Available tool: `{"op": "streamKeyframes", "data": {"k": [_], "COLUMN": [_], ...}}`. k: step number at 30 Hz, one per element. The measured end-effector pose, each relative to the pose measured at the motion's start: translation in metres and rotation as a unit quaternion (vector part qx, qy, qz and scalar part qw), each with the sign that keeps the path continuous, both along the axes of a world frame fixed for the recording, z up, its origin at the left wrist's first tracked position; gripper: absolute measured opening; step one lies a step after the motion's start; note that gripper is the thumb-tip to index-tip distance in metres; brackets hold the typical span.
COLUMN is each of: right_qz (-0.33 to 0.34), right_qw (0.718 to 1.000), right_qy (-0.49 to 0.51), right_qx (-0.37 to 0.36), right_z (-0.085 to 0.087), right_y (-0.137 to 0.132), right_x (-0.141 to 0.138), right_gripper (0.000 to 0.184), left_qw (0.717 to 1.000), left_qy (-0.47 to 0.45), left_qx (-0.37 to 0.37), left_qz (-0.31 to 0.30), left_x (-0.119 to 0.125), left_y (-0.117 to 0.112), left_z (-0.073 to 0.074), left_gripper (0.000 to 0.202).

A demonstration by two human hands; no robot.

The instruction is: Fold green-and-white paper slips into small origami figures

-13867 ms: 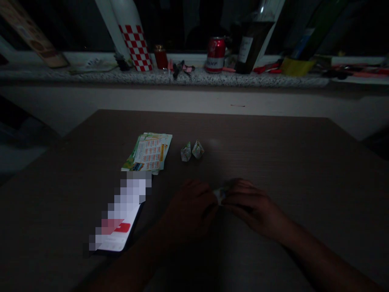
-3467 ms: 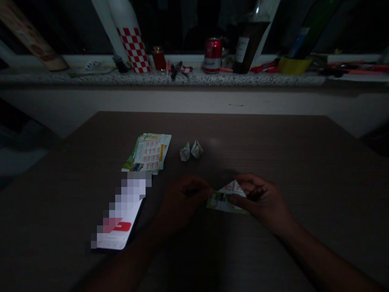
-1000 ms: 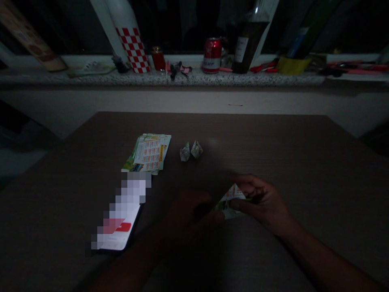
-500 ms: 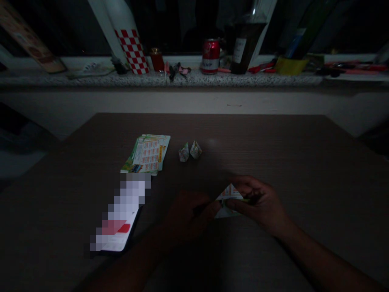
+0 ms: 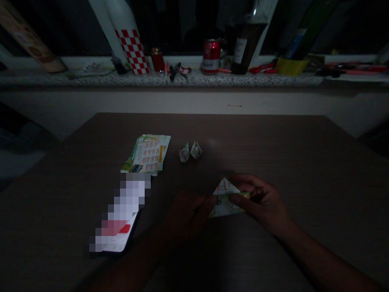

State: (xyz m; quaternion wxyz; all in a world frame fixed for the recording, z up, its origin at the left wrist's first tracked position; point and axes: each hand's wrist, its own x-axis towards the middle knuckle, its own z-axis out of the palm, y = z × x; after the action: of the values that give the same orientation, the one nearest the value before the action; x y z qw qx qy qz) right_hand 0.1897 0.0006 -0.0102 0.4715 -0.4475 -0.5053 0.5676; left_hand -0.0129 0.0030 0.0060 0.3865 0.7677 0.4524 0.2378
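A partly folded printed paper (image 5: 225,207) is between my hands, its upper end coming to a triangular point and its lower part a flat band. My left hand (image 5: 191,215) pinches the paper's left edge; dim light hides most of its fingers. On the right side my right hand (image 5: 266,202) grips it, thumb on the front face and fingers behind. Farther back on the table lie two small folded paper pieces (image 5: 196,150), side by side. To their left is a stack of printed paper slips (image 5: 147,154).
A lit phone (image 5: 117,241), partly blurred out, lies on the table (image 5: 273,142) left of my left forearm. Along the stone windowsill (image 5: 188,81) stand a red can (image 5: 211,56), a checkered bottle (image 5: 133,50), a dark bottle (image 5: 244,48) and a yellow holder (image 5: 290,66).
The paper has shifted slightly left and up, and more of its lower band shows. My right thumb now lies a little higher on it. The table items have not moved.
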Motion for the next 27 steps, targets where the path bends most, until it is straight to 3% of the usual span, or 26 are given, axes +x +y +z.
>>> {"op": "streamKeyframes", "data": {"k": [5,8,10,18,27], "right_qz": [-0.023,-0.021,-0.019,-0.039,0.021], "right_qw": [0.999,0.997,0.993,0.980,0.988], "right_qy": [-0.020,-0.060,-0.093,-0.152,-0.123], "right_qx": [0.015,0.046,0.074,0.120,0.095], "right_z": [-0.004,-0.005,-0.004,-0.005,-0.004], "right_y": [0.001,0.000,-0.001,-0.003,-0.003], "right_x": [0.001,0.000,-0.001,0.000,-0.001], "right_gripper": [0.032,0.032,0.030,0.029,0.024], "left_qw": [0.999,0.999,0.996,0.952,0.936], "left_qy": [-0.004,-0.005,-0.041,-0.151,-0.195], "left_qx": [-0.038,-0.042,-0.080,-0.263,-0.290], "left_qz": [0.005,0.016,0.028,0.042,0.046], "left_x": [-0.005,-0.003,0.000,0.005,0.004], "left_y": [0.003,0.005,0.005,0.006,0.008], "left_z": [-0.002,0.000,0.001,-0.009,-0.011], "left_gripper": [0.060,0.047,0.037,0.032,0.029]}}
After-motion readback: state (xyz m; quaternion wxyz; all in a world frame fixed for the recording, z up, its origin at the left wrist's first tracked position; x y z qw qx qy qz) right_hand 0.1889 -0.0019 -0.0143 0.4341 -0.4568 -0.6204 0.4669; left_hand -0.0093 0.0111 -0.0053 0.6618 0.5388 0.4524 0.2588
